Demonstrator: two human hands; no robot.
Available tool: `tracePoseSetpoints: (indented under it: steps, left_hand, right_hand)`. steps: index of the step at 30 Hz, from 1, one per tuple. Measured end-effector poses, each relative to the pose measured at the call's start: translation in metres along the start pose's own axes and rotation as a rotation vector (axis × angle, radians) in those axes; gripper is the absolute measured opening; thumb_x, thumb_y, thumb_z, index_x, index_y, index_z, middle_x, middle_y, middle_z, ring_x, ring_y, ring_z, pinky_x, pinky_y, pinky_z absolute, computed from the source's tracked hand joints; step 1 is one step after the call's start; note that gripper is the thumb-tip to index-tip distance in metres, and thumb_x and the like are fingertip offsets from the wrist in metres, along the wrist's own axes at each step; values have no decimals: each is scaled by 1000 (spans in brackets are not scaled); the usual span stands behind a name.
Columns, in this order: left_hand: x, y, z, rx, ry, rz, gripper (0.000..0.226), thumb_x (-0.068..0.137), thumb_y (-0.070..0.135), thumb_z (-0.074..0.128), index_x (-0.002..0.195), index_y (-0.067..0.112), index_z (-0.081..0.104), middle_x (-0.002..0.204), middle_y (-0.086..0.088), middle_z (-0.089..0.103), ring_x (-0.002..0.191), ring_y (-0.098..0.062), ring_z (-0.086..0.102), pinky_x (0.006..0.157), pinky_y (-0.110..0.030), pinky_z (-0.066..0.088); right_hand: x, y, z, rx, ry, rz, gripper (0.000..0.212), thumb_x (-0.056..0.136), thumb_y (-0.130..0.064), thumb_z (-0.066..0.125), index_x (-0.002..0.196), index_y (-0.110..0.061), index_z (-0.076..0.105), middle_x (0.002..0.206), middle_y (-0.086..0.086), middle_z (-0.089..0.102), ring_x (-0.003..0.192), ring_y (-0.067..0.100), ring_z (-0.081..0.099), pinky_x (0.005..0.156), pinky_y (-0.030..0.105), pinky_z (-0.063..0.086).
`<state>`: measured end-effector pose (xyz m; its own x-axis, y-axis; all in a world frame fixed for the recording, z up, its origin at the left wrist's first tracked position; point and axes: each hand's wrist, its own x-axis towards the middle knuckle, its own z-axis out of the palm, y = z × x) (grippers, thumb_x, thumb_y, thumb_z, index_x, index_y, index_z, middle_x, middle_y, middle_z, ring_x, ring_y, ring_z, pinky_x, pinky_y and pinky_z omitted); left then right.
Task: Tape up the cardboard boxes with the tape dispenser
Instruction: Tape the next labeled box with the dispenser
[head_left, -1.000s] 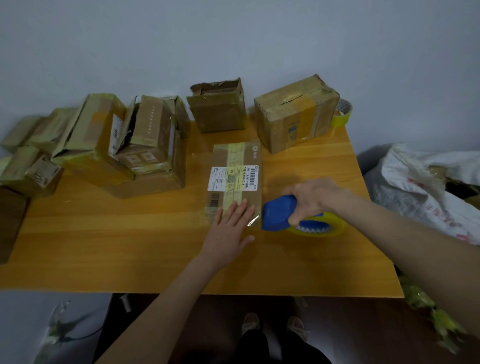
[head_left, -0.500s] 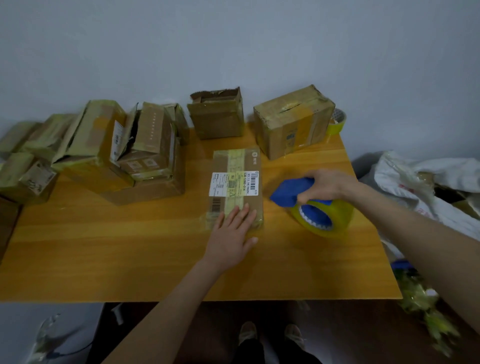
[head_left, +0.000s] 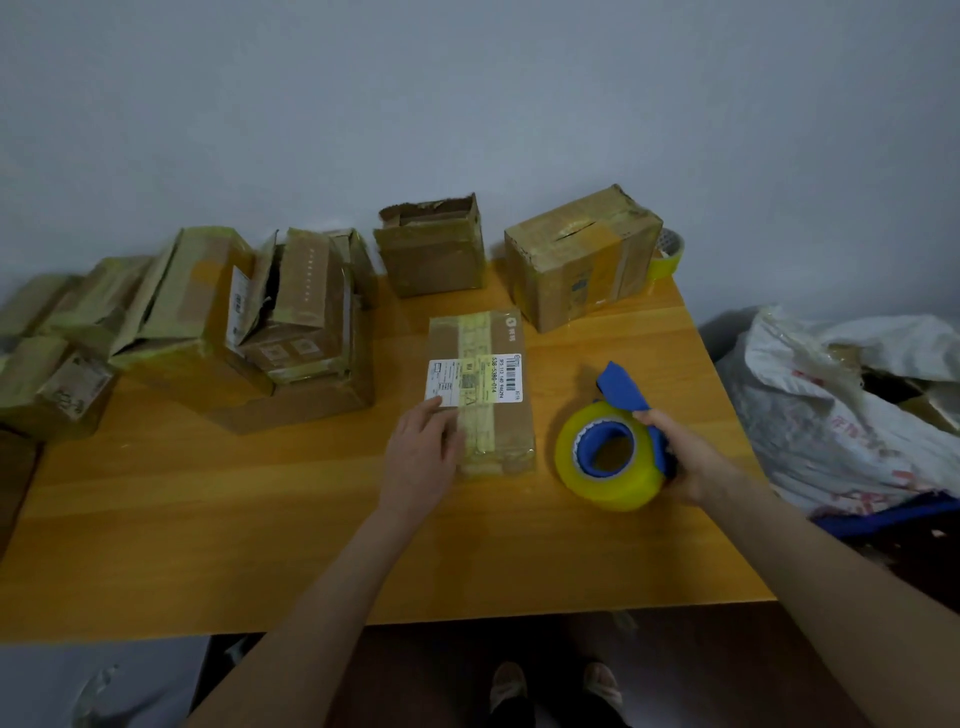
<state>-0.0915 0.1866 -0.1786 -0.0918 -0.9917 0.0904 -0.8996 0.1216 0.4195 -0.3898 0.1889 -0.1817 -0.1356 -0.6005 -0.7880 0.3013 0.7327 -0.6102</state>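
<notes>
1. The right hand (head_left: 685, 460) is curled round the handle of the dispenser (head_left: 626, 400), with its thumb on the blue frame.
2. The dispenser hangs just above the table (head_left: 260, 519), right of the middle. Its blue blade end points up and away from the person.
3. Its yellow roll (head_left: 602, 491) faces the camera side-on, so the blue hub and the open core show.
4. The left hand (head_left: 421, 457) lies flat, fingers straight and together, and grips nothing. The fingers press on the near left part of the box (head_left: 511, 426).
5. The fingertips touch the lower left corner of the white label (head_left: 475, 379).
6. The box lies flat at the middle of the table, long side running away from the person. A strip of yellowish tape runs down its top, across the label.
7. The dispenser is just beside the box, on its right, and does not touch it.
8. An open box (head_left: 431, 249) with torn flaps stands at the back edge.
9. A taped box (head_left: 576, 260) stands at the back right corner, with a spare roll (head_left: 667, 254) partly hidden behind it.
10. A pile (head_left: 291, 322) of worn boxes fills the left side of the table.
11. A white bag (head_left: 831, 405) lies off the right edge.
</notes>
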Motion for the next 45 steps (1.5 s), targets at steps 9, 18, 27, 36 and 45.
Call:
tracePoseSetpoints:
  steps: [9,18,27,36,45]
  left_hand:
    - [-3,-22,-6,-35,-4,-151,37,99,28,47,131,12,55,141,-4,45,133,-20,37,107,-36,35]
    - [-29,-28,-10,-202,46,-217,41,103,22,39,141,11,45,147,-3,42,136,-16,34,110,-30,28]
    - [-25,1,15,-98,-120,-198,58,104,34,29,153,12,8,161,-2,4,148,-16,-1,120,-33,4]
    - [-18,7,9,-301,-174,-396,64,103,32,36,153,8,5,154,-12,31,131,-22,43,101,-30,40]
    - [-18,-24,-5,-680,-142,-569,50,101,34,44,146,14,36,144,-3,46,127,-17,46,101,-32,40]
  right_hand:
    - [18,4,-11,-515,251,-167,43,91,-47,60,75,-8,56,69,10,39,63,26,38,66,41,34]
    - [-22,1,56,-1101,365,-754,47,99,-30,50,143,-16,45,137,14,45,127,30,42,104,41,39]
    - [-31,65,155,-1199,161,-721,77,99,-37,48,156,-17,0,163,12,-2,150,29,4,118,39,21]
    - [-15,64,159,-1091,194,-601,83,99,-40,47,155,-12,-7,162,14,4,139,34,36,106,43,43]
    - [-9,42,126,-785,100,-526,69,99,-48,45,150,-6,27,140,11,51,124,29,52,97,42,46]
